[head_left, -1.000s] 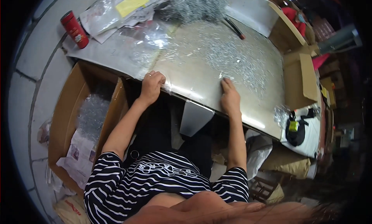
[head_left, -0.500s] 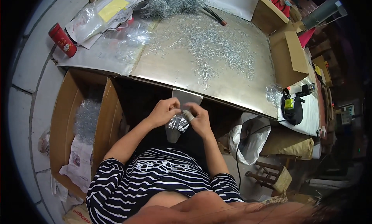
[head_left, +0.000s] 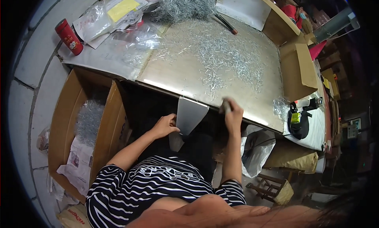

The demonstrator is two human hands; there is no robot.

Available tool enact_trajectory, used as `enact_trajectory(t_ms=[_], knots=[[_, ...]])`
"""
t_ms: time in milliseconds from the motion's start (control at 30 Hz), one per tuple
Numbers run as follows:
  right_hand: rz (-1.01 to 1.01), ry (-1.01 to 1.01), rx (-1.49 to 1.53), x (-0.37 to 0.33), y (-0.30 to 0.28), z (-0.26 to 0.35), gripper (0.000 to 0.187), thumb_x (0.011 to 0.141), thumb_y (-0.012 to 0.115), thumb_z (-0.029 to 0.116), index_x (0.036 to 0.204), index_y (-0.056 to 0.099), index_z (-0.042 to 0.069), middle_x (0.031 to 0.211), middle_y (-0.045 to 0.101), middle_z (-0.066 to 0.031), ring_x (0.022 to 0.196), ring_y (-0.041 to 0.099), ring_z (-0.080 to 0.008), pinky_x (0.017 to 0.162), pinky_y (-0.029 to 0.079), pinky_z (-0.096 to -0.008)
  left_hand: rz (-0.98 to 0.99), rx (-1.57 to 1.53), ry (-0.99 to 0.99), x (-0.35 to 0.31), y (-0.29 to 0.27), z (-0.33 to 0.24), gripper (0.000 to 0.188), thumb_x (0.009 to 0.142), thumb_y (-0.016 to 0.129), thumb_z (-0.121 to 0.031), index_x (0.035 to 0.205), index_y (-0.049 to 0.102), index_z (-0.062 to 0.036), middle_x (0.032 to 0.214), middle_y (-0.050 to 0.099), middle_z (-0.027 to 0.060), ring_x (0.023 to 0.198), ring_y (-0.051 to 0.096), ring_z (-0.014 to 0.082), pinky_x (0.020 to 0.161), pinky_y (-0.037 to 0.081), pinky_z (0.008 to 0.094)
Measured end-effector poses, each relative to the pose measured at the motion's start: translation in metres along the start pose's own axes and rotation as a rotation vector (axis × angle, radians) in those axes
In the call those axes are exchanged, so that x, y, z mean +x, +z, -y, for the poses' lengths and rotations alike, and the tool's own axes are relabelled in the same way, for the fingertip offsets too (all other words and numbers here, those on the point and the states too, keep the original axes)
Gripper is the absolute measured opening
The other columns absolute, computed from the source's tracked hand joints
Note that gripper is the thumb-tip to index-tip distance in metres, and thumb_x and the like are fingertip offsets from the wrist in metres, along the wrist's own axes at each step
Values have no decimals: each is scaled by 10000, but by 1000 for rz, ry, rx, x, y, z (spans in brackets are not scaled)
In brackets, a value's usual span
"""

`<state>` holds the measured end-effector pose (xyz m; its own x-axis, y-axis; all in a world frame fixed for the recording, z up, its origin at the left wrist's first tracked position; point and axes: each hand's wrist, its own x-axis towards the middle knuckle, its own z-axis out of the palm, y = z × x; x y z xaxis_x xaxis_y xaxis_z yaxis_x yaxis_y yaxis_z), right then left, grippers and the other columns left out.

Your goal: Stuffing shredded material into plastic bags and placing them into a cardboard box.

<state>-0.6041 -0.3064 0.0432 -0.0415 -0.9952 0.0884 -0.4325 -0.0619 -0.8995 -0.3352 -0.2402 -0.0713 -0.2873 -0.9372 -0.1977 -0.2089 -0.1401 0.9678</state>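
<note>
My left hand (head_left: 165,126) is beside the left edge of a pale grey flap (head_left: 190,114) that hangs from the front edge of the metal worktop (head_left: 166,76). Its thumb and fingers stand apart, with nothing plainly held between them. Up at the worktop's front edge, right of the flap, is my right hand (head_left: 233,109). Its fingers are bent and smeared by motion, with a whitish wrap around one of them. Behind that edge, many loose thin metal pins (head_left: 227,56) lie scattered. Below the flap, a smaller grey piece (head_left: 175,142) shows above my lap.
A heap of metal pins (head_left: 185,5) and a dark marker (head_left: 226,23) lie at the back. Far left are a red can (head_left: 69,37) and papers in plastic. A cardboard box (head_left: 103,127) stands left of me, a white sack (head_left: 257,151) and wooden stool (head_left: 272,188) at right.
My hands have parted. The right went up and right to the worktop edge; the left moved slightly left and down. The shiny clear plastic between them no longer shows, and the flap is more exposed.
</note>
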Motion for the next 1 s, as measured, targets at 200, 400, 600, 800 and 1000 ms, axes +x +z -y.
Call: enact_trajectory(t_ms=[200, 400, 600, 800, 1000], knots=[[181, -611, -707, 126, 12, -33, 585, 759, 461, -84, 1288, 589, 130, 1394, 517, -122, 1317, 451, -318, 1065, 399, -384, 39, -235, -12, 23, -5, 9, 376, 752, 772, -18, 1089, 626, 64, 893, 701, 121, 795, 673, 149, 716, 544, 265], [177, -456, -709, 113, 23, -29, 587, 777, 422, -98, 1320, 557, 83, 1381, 533, -128, 1327, 448, -305, 1082, 389, -381, -37, -287, -2, 15, 0, 28, 248, 766, 779, -96, 947, 705, 56, 834, 703, 84, 750, 652, 118, 694, 527, 255], [123, -247, -269, 87, 14, -37, 451, 949, 471, 62, 1400, 469, 85, 1473, 427, -148, 1359, 408, -301, 1123, 327, -367, 30, -465, -51, 20, 17, 46, 278, 841, 737, -184, 1036, 686, 7, 892, 698, 70, 779, 632, 111, 682, 498, 240], [66, -395, -702, 9, 95, 3, 572, 803, 459, -40, 1373, 457, 11, 1474, 391, -213, 1384, 338, -373, 1141, 295, -393, 128, -1246, -344, 2, 38, 44, 637, 953, 455, -585, 1107, 625, 9, 997, 662, 59, 880, 619, 139, 730, 487, 256], [83, -389, -363, -52, 55, 39, 413, 796, 499, -114, 1182, 594, -1, 1282, 570, -186, 1247, 497, -372, 1045, 403, -422, 643, -1266, -318, 21, 0, 132, 894, 917, 286, -725, 1151, 622, 70, 1149, 660, 188, 1110, 605, 265, 957, 482, 358]])
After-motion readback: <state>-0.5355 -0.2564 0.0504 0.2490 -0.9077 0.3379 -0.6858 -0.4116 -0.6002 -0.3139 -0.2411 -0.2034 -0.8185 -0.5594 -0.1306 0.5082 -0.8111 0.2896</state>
